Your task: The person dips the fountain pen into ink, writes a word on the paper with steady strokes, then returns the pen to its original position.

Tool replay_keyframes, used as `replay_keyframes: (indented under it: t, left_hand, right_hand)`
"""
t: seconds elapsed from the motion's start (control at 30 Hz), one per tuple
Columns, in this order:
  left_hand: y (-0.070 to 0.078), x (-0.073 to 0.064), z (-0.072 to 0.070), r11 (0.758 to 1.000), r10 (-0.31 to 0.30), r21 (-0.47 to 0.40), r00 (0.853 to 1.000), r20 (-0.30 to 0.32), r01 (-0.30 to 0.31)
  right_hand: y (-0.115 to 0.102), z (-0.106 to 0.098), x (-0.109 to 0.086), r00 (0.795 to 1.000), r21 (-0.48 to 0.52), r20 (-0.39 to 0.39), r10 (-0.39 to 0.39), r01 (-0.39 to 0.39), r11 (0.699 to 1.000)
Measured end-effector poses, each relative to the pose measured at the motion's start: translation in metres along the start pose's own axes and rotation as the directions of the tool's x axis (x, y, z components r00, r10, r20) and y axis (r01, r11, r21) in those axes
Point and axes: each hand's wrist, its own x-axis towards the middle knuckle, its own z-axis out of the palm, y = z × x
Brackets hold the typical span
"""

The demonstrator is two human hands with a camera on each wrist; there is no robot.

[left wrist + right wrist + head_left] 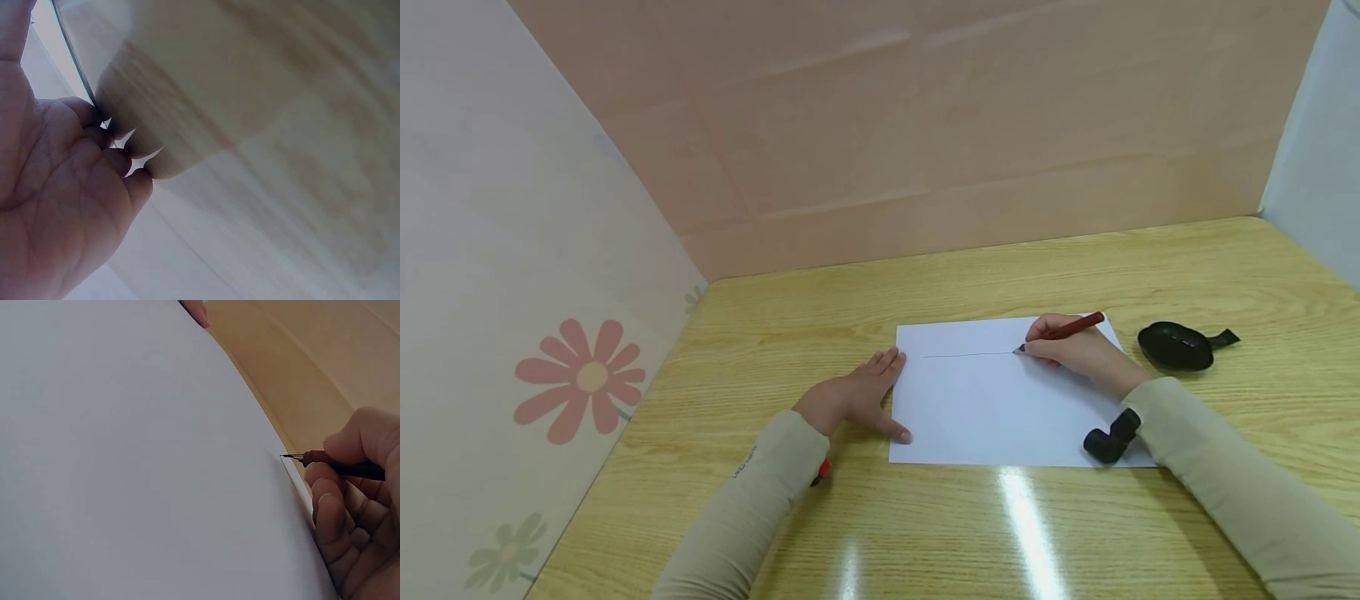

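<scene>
A sheet of white paper (985, 417) lies on the wooden table, with one thin dark line drawn across its upper part. My right hand (1067, 343) pinches a dark red fountain pen (1078, 325), its metal nib at the right end of that line. In the right wrist view the fountain pen (356, 469) sits between thumb and fingers, nib close over the paper (150, 450). At the paper's left edge my left hand (861, 396) lies with fingers spread, thumb on the sheet. The left wrist view shows the palm of the left hand (62, 169) with its fingertips against the table.
A glossy black oval object (1176, 346) with a short flared tail lies right of the paper. A black wrist camera (1108, 442) sticks out from the right cuff. Beyond the table (805, 308) rises a pinkish-brown wall (925, 133); a flower-patterned wall (580, 379) flanks the left.
</scene>
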Motion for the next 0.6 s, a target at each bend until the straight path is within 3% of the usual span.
replay_keyframes:
  t: [0.6]
  left_hand:
    - [-0.0011, -0.0008, -0.0008, 1.000, 0.012, -0.009, 1.000, -0.007, -0.012]
  right_hand:
    - [0.0062, -0.0091, -0.0036, 1.000, -0.002, -0.008, -0.009, 0.009, 1.000]
